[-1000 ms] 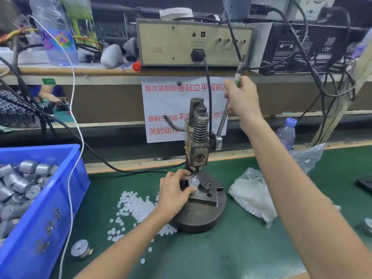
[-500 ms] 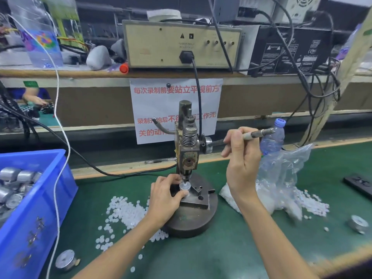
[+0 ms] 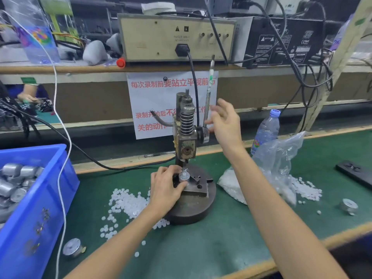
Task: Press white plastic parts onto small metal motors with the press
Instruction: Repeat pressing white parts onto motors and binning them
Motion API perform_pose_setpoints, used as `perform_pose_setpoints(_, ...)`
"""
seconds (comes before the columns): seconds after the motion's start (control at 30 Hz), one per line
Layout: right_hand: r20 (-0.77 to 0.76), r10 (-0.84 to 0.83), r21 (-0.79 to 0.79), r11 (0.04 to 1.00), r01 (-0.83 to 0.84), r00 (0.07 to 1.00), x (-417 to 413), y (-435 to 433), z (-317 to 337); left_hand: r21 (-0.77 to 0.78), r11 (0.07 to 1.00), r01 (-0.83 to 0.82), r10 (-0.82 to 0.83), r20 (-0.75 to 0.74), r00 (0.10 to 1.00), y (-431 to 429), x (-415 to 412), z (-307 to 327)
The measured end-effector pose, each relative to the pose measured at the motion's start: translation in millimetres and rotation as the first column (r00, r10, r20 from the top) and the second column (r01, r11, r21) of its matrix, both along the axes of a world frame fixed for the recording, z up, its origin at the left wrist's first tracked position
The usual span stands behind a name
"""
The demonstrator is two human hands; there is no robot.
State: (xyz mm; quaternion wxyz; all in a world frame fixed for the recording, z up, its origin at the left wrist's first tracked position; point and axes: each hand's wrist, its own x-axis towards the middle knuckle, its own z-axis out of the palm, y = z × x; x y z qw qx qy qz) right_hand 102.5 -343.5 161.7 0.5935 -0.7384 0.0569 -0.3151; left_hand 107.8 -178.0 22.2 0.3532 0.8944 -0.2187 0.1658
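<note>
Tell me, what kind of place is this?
Probably a factory assembly bench: a hand press stands on a green mat, a blue bin holds many metal motors, and loose white plastic parts lie beside the press.

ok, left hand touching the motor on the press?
Touching. Head view: left hand pinches the motor between thumb and fingers.

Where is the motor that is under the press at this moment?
The motor sits near the centre of the head view, in the fixture on the round press base, held from its left side by the left hand.
</note>
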Motion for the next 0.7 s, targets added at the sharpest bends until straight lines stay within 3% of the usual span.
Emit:
perform_pose_setpoints(0.1, -0.069, 0.014, -0.05, 0.999, -0.017, 0.998, -34.3, -7.1, -53.6, -0.092, 0.995, 0.028, -0.027, 0.014, 1.0, -0.4, -17.2, -1.0)
perform_pose_setpoints(0.27, -0.376, 0.219, -0.173, 0.938, -0.301, 0.9, -87.4, -15.9, -112.9, -0.214, 0.956, 0.2, -0.201, 0.018, 0.979, -18.6, -68.6, -2.1)
perform_pose_setpoints(0.47, -0.495, 0.277, -0.019, 0.944, -0.329, 0.824, -148.5, -46.0, -118.8, -0.281, 0.884, 0.373, -0.399, -0.039, 0.916, -55.4, -115.4, -3.7)
perform_pose_setpoints(0.7, -0.554, 0.241, 0.184, 0.969, -0.165, 0.797, -238.0, -103.2, -141.0, -0.22, 0.778, 0.588, -0.613, -0.062, 0.788, -119.3, -176.1, -23.7)
